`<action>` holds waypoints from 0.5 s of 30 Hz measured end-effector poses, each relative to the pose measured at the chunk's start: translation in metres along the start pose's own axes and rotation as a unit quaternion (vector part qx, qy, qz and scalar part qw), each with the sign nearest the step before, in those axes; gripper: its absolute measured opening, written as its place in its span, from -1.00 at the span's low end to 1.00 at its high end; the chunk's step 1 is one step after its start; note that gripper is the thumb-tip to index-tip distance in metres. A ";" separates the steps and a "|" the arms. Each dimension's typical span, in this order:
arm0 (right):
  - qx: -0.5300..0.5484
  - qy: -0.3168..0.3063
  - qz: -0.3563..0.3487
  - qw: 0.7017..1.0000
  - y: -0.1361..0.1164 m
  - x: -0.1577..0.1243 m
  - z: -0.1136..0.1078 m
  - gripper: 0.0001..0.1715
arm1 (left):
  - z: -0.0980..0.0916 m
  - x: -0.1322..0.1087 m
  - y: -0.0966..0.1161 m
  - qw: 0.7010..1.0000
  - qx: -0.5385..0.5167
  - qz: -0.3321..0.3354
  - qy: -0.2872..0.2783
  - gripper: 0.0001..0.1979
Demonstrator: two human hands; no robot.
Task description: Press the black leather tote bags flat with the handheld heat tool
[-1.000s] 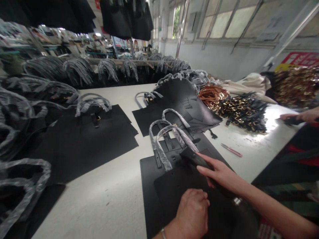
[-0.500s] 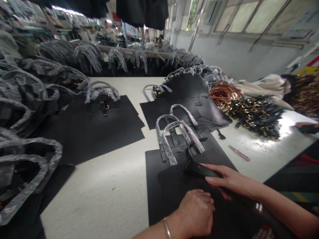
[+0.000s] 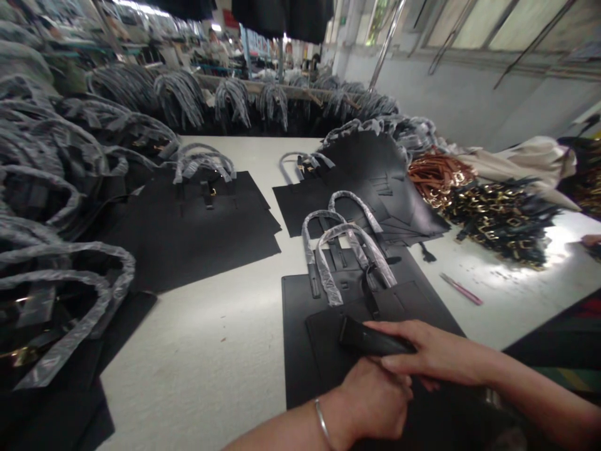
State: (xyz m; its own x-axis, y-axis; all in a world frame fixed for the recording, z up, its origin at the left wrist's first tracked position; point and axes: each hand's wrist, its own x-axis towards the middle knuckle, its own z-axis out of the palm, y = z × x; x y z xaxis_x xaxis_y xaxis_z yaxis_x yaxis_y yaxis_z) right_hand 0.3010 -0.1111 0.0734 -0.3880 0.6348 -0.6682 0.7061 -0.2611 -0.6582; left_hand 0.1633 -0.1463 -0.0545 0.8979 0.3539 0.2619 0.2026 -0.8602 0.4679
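Observation:
My right hand [image 3: 416,351] is closed around a black elongated tool [image 3: 370,338] with a blunt, wide front end; its exact kind is unclear. Its tip is over a black leather bag panel [image 3: 323,332], which has two wrapped handles [image 3: 328,285] at its top. My left hand [image 3: 375,398], wearing a silver bangle, is curled into a fist against my right fingers at the tool's underside. Whatever the left fingers hold, if anything, is hidden. A thin black strap [image 3: 370,291] rises from the panel beside the handles.
Black panels with wrapped handles lie at the left [image 3: 206,232] and behind [image 3: 366,169]. To the right are a heap of buckled black straps [image 3: 507,219], brown straps [image 3: 441,175] and a small pink-handled tool [image 3: 462,289]. Another person's hand [image 3: 590,240] shows at the right edge.
The right hand has drawn the black tool back from the strap, towards me and slightly left. My left fist now meets the right hand. The view has turned slightly left.

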 end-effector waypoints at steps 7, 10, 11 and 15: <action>0.067 0.229 -0.057 0.969 -0.007 0.007 0.001 -0.15 | -0.006 -0.003 -0.001 1.000 -0.025 0.009 -0.006 -0.88; 0.144 0.340 -0.048 0.928 0.011 -0.009 -0.010 -0.05 | -0.010 -0.005 -0.001 0.998 -0.056 -0.004 0.031 -0.85; 0.160 0.354 -0.046 0.920 0.020 -0.015 -0.011 -0.03 | -0.012 -0.006 -0.003 0.995 -0.068 -0.031 0.060 -0.84; 0.165 0.371 0.009 0.914 0.069 -0.036 0.002 0.03 | -0.030 -0.005 -0.022 0.941 0.001 -0.285 0.181 -0.62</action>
State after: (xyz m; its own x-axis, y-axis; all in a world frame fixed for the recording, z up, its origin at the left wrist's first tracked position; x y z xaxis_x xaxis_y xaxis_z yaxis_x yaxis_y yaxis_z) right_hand 0.3626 -0.1536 0.0515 0.2162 0.9150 -0.3408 0.4441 -0.4030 -0.8003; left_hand 0.1429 -0.1178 -0.0408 0.4512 0.8596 0.2399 0.6123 -0.4937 0.6175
